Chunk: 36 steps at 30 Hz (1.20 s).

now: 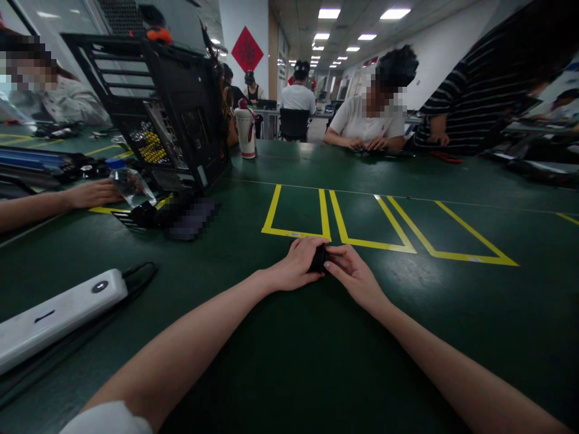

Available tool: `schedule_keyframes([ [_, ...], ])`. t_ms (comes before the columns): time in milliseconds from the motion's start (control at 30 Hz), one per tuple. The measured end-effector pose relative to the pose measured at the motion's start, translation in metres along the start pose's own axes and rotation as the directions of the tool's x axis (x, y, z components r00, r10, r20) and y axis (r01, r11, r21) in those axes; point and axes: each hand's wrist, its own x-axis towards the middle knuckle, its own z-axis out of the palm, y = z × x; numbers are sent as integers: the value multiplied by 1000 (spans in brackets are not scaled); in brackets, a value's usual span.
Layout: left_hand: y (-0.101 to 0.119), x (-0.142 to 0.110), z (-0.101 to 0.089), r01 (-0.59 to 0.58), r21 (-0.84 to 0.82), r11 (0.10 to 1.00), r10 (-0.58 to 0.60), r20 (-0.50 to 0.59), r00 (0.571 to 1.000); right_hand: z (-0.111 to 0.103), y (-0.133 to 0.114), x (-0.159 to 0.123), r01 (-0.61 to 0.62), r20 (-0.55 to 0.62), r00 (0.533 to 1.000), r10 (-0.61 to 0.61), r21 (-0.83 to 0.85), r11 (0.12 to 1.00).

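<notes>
A small dark object [319,259] rests at the green tabletop between my two hands; its kind does not show, as my fingers cover much of it. My left hand [296,265] wraps round its left side, fingers over the top and thumb toward me. From the right, my right hand [355,274] pinches its edge with thumb and fingertips. Both hands are just in front of the yellow tape outline [296,233] on the table.
To the left stand an open black computer case [181,114], a clear bottle with a blue cap [133,184] and another person's hand [93,194]. A white power strip [63,316] with a dark cable lies nearer. A cup [245,132] stands behind; people sit across the table.
</notes>
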Motion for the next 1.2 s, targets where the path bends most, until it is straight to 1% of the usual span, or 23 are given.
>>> schedule_keyframes([
  [167, 0, 0, 0, 1, -14, 1000, -2, -1, 1000, -1, -2, 1, -36, -28, 999, 34, -46, 998],
  [267, 0, 1, 0, 12, -13, 1000, -12, 7, 1000, -3, -3, 0, -59, -6, 998, 59, -64, 996],
  [400, -1, 1, 0, 5, -11, 1000, -5, 7, 1000, -3, -3, -1, -17, 26, 999, 18, -29, 999],
  [567, -2, 0, 0, -8, -15, 1000, 8, -4, 1000, -1, 0, 1, 50, -13, 999, -51, -10, 999],
  [633, -2, 0, 1, -11, -7, 1000, 11, -5, 1000, -1, 1, 2, 44, -23, 999, -44, -6, 999],
  [733, -1, 0, 1, -11, -1, 1000, 11, 3, 1000, -2, 1, 3, -2, -32, 999, 2, -22, 1000],
  [867, 0, 0, 1, 2, -2, 1000, -2, 6, 1000, -3, 1, 2, -42, 4, 999, 42, -29, 999],
  [1033, 1, -1, 0, 0, 1, 1000, 0, 20, 1000, -2, 1, -1, 13, 54, 998, -16, 52, 999],
  [1200, 2, 0, -1, 17, -14, 1000, -17, 23, 1000, -2, 2, 1, 24, 9, 1000, -24, 25, 999],
])
